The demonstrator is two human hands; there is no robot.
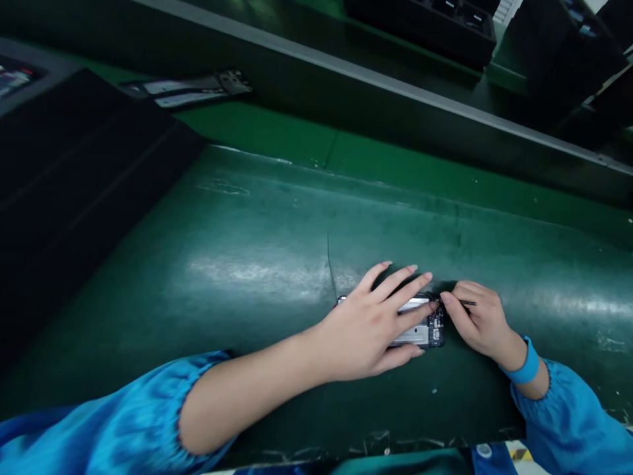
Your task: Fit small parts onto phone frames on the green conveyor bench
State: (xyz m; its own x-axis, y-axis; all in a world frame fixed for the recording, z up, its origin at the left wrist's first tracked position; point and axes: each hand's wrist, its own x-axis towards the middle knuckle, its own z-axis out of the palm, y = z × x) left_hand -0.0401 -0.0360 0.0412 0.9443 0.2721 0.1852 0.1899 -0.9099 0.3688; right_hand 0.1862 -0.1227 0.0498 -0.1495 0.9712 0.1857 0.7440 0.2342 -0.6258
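An opened phone lies on the green mat, with its silver inner plate and dark circuit board exposed at the right end. My left hand rests flat across it, fingers spread, covering much of its left and middle. The left index fingertip reaches the board's upper edge. At the phone's right end, my right hand is closed round a slim black tool, whose rear end pokes out past the fingers. The tool's tip is too small to make out near the board's upper corner.
The green mat covers the bench. A large black box stands at left. Behind it lies another phone part, below a long grey-edged ledge. Black trays sit on the upper level.
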